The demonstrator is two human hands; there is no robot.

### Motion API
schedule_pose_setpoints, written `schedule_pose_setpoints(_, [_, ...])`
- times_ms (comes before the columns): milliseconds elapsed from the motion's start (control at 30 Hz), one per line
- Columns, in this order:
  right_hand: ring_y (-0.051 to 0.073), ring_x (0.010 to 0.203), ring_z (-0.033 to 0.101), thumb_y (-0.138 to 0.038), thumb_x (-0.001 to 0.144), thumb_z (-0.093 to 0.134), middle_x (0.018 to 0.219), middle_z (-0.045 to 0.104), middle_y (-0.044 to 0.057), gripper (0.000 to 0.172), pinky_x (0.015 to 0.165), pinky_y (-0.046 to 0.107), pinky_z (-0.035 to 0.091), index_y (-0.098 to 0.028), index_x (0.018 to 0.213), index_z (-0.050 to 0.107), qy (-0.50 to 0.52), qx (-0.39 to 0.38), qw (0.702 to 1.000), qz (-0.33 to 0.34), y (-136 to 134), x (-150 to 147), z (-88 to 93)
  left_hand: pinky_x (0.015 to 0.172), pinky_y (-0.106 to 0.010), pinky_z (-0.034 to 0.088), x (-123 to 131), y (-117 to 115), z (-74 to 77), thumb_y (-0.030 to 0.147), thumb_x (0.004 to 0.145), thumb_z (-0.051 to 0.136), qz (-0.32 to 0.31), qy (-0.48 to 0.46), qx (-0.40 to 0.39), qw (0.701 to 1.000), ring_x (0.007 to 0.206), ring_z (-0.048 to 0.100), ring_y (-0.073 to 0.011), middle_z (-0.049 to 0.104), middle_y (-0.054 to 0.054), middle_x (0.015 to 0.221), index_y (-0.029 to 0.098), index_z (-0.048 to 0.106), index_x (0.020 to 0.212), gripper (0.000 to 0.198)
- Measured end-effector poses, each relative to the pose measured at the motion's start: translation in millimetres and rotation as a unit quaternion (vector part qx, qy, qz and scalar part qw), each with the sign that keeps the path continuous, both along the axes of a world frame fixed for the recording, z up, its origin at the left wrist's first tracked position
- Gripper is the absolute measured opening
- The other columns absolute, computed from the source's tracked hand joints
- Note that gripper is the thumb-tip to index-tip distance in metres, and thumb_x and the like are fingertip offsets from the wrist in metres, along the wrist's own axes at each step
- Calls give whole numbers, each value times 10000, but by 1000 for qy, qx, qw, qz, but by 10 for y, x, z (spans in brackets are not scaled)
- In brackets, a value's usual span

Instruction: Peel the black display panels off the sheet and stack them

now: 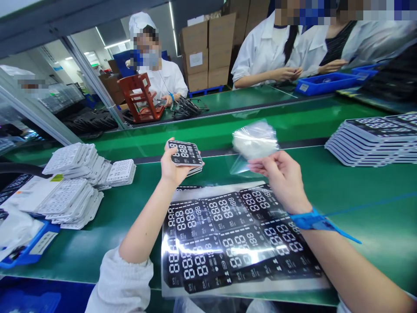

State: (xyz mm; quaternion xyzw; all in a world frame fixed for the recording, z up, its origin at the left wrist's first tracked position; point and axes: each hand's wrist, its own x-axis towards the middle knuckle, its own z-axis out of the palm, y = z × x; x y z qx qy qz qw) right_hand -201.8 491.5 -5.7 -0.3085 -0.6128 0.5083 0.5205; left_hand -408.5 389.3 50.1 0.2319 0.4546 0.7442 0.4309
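Display sheet (228, 226): glare hid its lower middle; I couldn't read the small print.
Panel stack (374, 139): cut off by the right edge.
Clear bag (255, 141): contents too blurred for me.

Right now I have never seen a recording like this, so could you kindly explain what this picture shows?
This is one picture from a camera worn on a person's head, looking down at their own two bare hands. The left hand holds a small stack of black panels printed with white digits. The right hand, with a blue strap at the wrist, holds a clear plastic bag. A large glossy sheet of similar black panels lies on the green bench, with white panels stacked at the left.
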Motion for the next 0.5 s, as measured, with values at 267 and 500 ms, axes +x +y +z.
schedule_pose_setpoints(267, [206, 759, 703, -388, 742, 694, 780, 710, 57, 294, 696, 311, 581, -188, 719, 480, 66, -70, 995, 21, -68, -30, 42, 973, -369, 430, -363, 174, -485, 90, 672, 651, 170, 237, -220, 931, 1155, 514, -261, 466, -177, 1299, 118, 344, 1325, 722])
schedule_pose_setpoints(500, [252, 961, 659, -387, 800, 569, 944, 686, 106, 236, 864, 445, 516, -218, 767, 407, 70, -15, 993, -90, 305, 65, -13, 1106, -387, 236, -391, 129, -457, 129, 692, 667, 152, 384, -305, 858, 1338, 297, -303, 385, -184, 1401, 85, 413, 1322, 681])
